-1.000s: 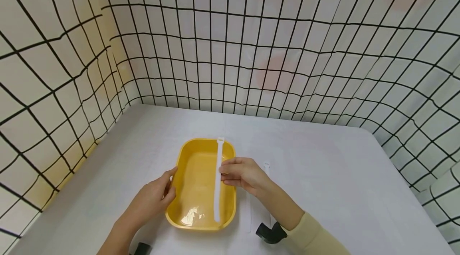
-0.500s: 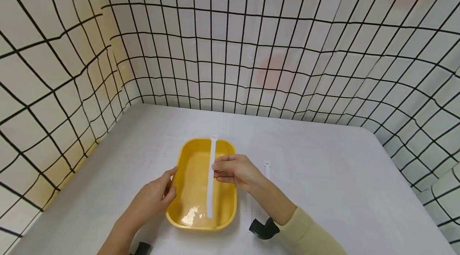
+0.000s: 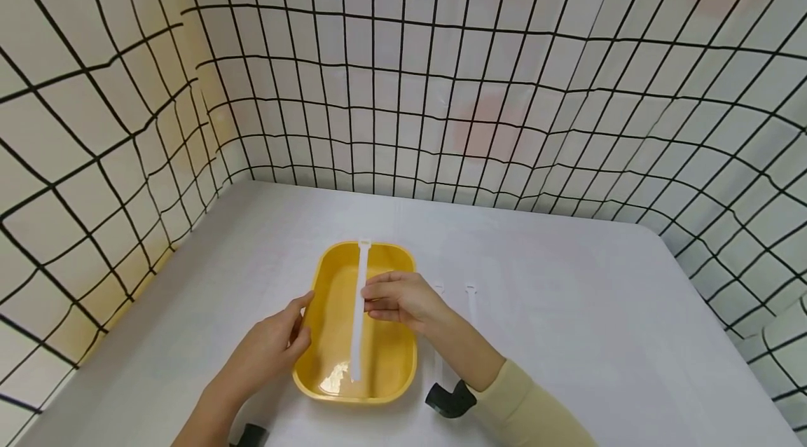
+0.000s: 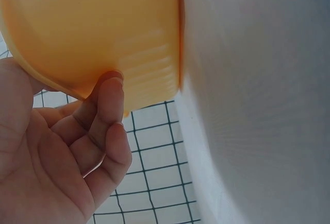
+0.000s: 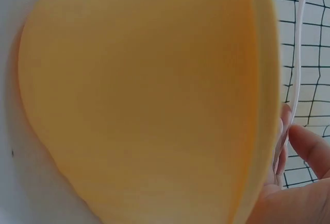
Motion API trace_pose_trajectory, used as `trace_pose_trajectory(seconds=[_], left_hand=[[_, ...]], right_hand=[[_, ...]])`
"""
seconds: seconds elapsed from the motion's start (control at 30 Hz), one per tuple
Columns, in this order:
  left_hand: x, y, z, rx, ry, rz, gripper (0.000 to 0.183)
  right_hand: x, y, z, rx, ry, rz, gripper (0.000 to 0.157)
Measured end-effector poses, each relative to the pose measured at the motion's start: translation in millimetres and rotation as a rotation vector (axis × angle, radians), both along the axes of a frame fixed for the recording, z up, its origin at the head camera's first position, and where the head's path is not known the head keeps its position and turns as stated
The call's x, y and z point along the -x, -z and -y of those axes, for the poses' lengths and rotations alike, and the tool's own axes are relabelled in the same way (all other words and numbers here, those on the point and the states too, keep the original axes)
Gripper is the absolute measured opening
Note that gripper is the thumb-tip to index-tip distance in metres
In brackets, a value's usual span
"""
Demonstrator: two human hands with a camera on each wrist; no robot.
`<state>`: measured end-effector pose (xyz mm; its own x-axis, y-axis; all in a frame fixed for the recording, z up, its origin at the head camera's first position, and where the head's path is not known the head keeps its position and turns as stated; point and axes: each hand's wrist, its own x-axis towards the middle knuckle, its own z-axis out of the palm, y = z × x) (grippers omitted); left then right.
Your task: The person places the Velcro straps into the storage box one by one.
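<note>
My right hand pinches a white cable tie, a flat strip with a wider slotted head at its far end, between thumb and fingers. The tie stands lengthwise over a yellow plastic basin. In the right wrist view the tie bends slightly beyond the basin's rim, and the basin wall hides part of the hand. My left hand holds the basin's left rim. In the left wrist view, curled fingertips touch the outer wall of the basin.
Two more white ties lie to the right of the basin, one tie behind my right forearm and another tie partly hidden by it. A black grid mesh surrounds the white table. Each wrist carries a black device.
My right hand has moved left with the cable tie, from the basin's right part to about its middle. The left hand and basin have stayed in place.
</note>
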<state>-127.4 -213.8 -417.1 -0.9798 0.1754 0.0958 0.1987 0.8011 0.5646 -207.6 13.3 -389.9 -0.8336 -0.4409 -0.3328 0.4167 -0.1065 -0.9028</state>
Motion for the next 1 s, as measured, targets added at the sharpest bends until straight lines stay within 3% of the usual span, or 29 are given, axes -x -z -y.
trace_pose_trajectory(seconds=[0.43,1.0], left_hand=[[0.6,0.2,-1,-0.008,-0.007,-0.002,0.051],[-0.1,2.3,-1,-0.008,-0.006,-0.011,0.05]], right_hand=[[1.9,7.9,17,-0.025,-0.025,-0.009,0.015],[2.2,18.5,31,-0.067,0.003,0.022,0.008]])
